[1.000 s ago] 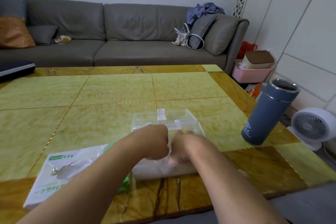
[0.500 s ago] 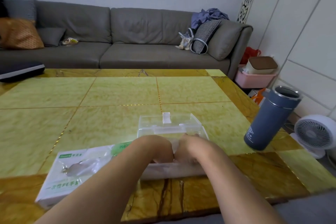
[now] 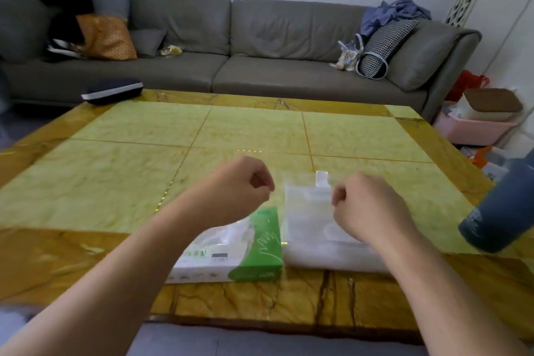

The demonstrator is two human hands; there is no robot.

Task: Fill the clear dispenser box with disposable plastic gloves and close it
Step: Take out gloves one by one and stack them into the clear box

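Up close, two bare hands hover over a clear dispenser box [image 3: 312, 228] at the near edge of a yellow marble table [image 3: 115, 182]. The box, packed with filmy plastic gloves, has its lid tab at the far side. The left hand [image 3: 239, 188] is clenched, holding nothing visible. The right hand [image 3: 367, 205] is curled above the box; whether it pinches film, I cannot tell. A green-and-white glove carton [image 3: 245, 251] lies just left of the box. Risk: gloves bulging upward could stop the lid latching. A blue tumbler [image 3: 500, 211] stands right. A grey sofa [image 3: 260, 46] lies beyond.
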